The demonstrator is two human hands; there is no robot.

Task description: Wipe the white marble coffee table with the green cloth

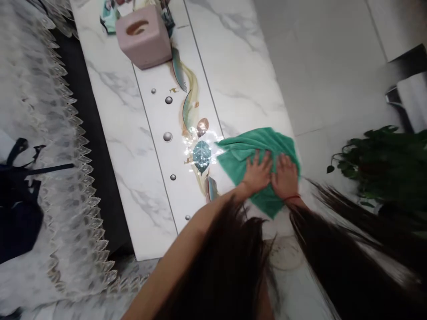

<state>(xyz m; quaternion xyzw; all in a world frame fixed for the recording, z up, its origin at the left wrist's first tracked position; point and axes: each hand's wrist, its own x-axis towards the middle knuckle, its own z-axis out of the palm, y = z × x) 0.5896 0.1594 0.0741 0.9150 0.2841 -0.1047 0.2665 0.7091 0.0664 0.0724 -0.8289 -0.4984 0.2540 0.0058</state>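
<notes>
A green cloth (255,138) lies partly folded on the right side of the white marble-patterned table (240,89), close to its edge. My left hand (258,171) rests flat on the cloth with its fingers spread. Just to the right, my right hand (286,175) also presses flat on the cloth, fingers stretched out, a thin red band at the wrist. The two hands are side by side, thumbs close together. Long dark hair hangs over both forearms and hides parts of them.
A pink tissue box (147,42) stands at the far end, with several small items behind it. Left of the table is a lace-edged sofa cover (71,178) with a dark blue item (18,213) on it. A leafy plant (390,164) is at the right, above the tiled floor (300,80).
</notes>
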